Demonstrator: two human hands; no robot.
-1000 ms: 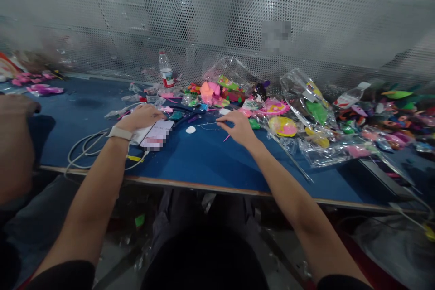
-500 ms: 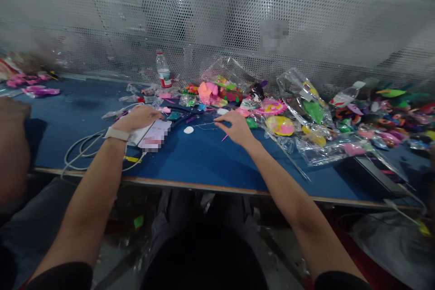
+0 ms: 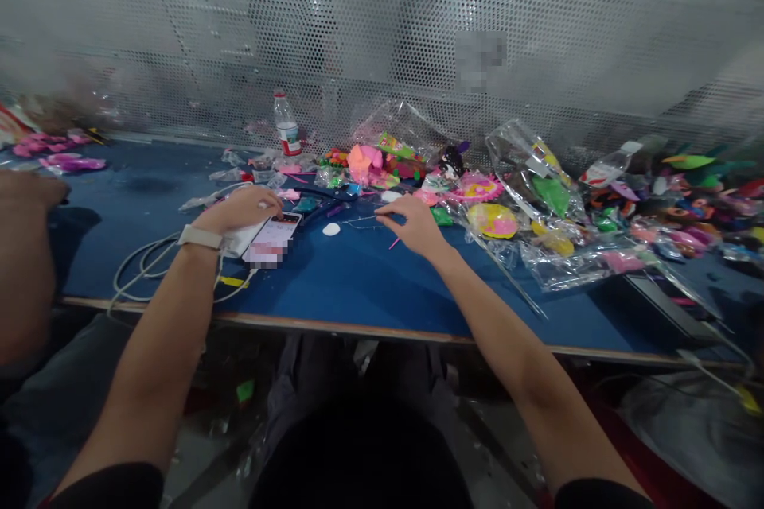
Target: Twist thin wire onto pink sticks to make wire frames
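Note:
My left hand (image 3: 247, 204), with a pale band at its wrist, hovers over the top of a lit phone (image 3: 274, 238). One finger points down at the screen and seems to touch it. A white object (image 3: 242, 240) lies beside the phone, partly under this hand. My right hand (image 3: 415, 224) is closed in a pinch at the end of a thin pale thread (image 3: 361, 220), which runs left across the blue table (image 3: 358, 278). A small white piece (image 3: 331, 230) lies close to the thread, and a thin pink stick (image 3: 395, 242) lies just below the right fingers.
Colourful clay-like pieces and clear bags (image 3: 495, 220) crowd the table's back and right. A bottle (image 3: 287, 126) stands against the perforated metal screen (image 3: 370, 40). White cable (image 3: 128, 274) coils at left, near another person's arm (image 3: 24, 262). A dark box (image 3: 662, 310) sits at the right edge.
My left hand has lifted slightly and curled, and a finger now reaches down to the top of the phone's screen. The right hand keeps its pinch in nearly the same place.

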